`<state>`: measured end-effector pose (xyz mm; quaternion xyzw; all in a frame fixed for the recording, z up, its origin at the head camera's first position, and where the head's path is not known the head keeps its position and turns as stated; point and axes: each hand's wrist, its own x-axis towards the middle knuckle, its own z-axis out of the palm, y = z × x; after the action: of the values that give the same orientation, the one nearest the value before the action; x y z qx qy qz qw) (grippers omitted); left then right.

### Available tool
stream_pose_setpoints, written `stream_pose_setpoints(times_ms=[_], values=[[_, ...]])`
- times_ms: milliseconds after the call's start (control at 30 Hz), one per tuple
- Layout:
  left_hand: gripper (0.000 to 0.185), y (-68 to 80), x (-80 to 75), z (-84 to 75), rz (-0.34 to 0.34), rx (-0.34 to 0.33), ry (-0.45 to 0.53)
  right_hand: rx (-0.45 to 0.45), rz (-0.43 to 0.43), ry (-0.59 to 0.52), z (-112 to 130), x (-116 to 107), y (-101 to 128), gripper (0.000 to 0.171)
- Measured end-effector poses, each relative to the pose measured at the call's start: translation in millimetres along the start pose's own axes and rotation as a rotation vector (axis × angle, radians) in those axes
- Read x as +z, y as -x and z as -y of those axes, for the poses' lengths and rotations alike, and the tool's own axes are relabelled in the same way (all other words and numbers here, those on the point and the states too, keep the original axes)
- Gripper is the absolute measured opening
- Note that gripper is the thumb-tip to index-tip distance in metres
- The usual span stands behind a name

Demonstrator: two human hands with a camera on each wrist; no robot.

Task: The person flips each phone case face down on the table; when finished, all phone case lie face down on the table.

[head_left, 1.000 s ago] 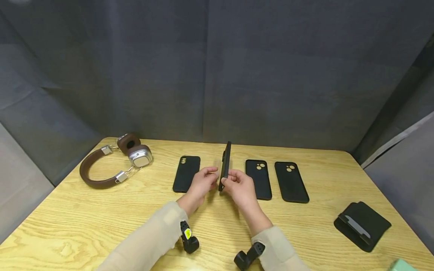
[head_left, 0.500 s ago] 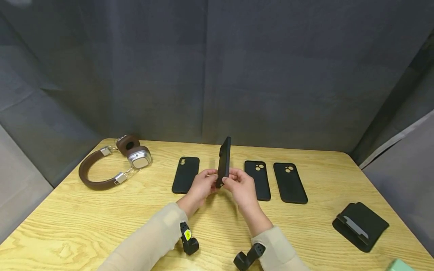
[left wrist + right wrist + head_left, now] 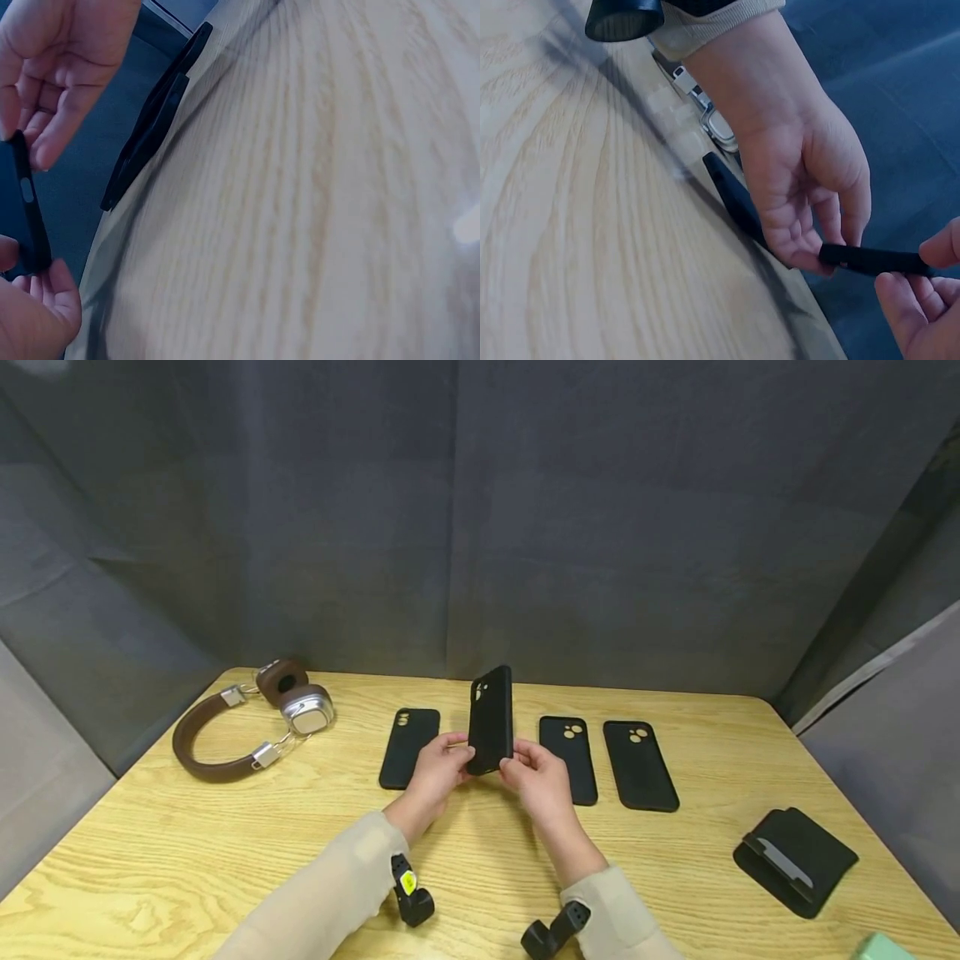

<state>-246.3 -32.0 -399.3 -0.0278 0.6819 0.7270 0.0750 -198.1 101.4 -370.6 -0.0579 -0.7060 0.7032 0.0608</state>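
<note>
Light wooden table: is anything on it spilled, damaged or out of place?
Nothing seems spilled or damaged, including the held black phone case. Mildly odd: the flat black pouch, at the right of the table, lies slantwise to its back edge, a pale grey strip showing.

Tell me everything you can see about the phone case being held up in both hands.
The phone case is matte black, slim and rectangular with rounded corners, and looks like soft plastic or rubber. Camera openings sit at the upper left of its back in the head view; the left wrist view shows a slot in one edge. Held nearly upright above the table, it is gripped near its lower corners by the left hand and right hand.
</note>
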Motion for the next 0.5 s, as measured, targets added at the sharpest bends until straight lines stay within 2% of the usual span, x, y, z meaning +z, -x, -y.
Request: stream_pose_setpoints(times_ms=[300,500], values=[[0.037,5.4,-7.3,-1.7,-0.018,0.043,-0.033,0.073,-0.007,0.024,-10.8,-2.0,-3.1,0.038],[0.038,6.8,-8.1,-0.6,-0.039,0.048,-0.079,0.121,-0.003,0.059,-18.4,-3.1,-3.6,0.04]])
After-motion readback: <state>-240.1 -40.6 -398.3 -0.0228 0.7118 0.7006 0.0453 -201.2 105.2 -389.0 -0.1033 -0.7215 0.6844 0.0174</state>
